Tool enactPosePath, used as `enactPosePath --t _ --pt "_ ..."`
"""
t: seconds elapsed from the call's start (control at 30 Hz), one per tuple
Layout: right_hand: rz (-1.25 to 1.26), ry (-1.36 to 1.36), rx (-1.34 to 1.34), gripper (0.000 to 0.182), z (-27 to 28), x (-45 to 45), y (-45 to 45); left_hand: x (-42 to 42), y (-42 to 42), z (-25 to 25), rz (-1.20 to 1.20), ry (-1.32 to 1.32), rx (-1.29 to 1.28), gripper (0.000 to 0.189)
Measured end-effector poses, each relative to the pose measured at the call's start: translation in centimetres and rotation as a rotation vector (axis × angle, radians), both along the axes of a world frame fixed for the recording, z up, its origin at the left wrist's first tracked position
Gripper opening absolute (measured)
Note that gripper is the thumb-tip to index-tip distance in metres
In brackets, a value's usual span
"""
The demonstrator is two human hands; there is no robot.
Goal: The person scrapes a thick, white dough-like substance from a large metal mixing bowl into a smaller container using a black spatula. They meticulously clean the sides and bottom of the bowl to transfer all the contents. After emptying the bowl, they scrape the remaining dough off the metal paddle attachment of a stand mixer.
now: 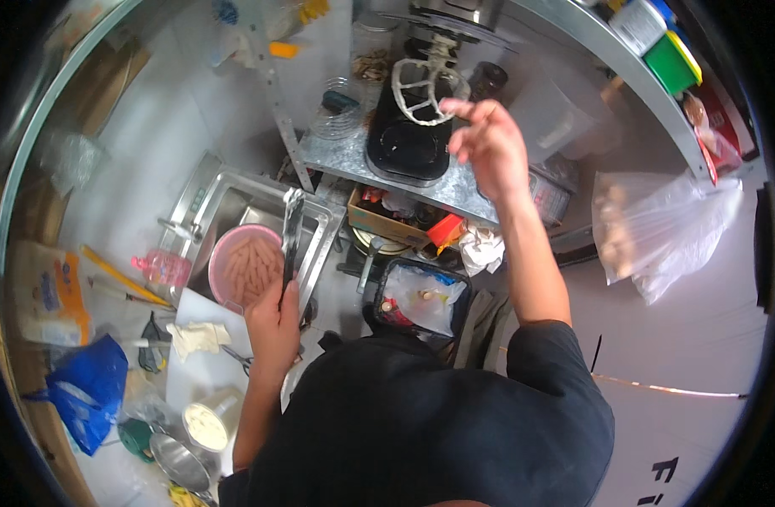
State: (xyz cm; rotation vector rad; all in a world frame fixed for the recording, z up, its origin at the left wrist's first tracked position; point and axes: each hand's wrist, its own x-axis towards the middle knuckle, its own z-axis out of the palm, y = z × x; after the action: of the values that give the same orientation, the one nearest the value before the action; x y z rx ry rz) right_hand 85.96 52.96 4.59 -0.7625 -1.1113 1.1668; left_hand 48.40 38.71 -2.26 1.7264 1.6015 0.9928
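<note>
My left hand [273, 323] grips a dark-handled spatula [291, 234], held upright with white, creamy residue at its top end. My right hand [492, 149] reaches to a flat beater [397, 89] hanging from a stand mixer, also coated in white. The fingers are apart, and the index fingertip meets the beater's right edge in the picture; whether it touches cannot be told. Below the beater, the mixer's black base [406, 152] rests on a metal shelf [337, 158] with no bowl on it.
A pink tub [214, 272] of sausages stands in the steel sink [327, 222]. At lower left are a container of cream [207, 428], a metal bowl [178, 462] and scissors [240, 359]. A lined bin [422, 298] sits below; a plastic bag [666, 228] hangs right.
</note>
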Motion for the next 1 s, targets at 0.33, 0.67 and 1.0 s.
enactPosePath --t 0.33,0.67,1.0 --pt "0.097 0.45 -0.212 0.006 -4.2 13.8 15.7 0.6 -1.0 -1.8 0.002 -0.058 -0.194 0.027" --pt "0.541 0.538 -0.221 0.007 -7.1 14.9 23.4 1.6 -2.0 -1.0 0.082 -0.098 -0.249 0.024" --pt "0.573 0.636 -0.163 0.026 -8.2 11.7 27.1 2.6 -3.0 -0.8 0.108 -0.087 -0.246 0.024"
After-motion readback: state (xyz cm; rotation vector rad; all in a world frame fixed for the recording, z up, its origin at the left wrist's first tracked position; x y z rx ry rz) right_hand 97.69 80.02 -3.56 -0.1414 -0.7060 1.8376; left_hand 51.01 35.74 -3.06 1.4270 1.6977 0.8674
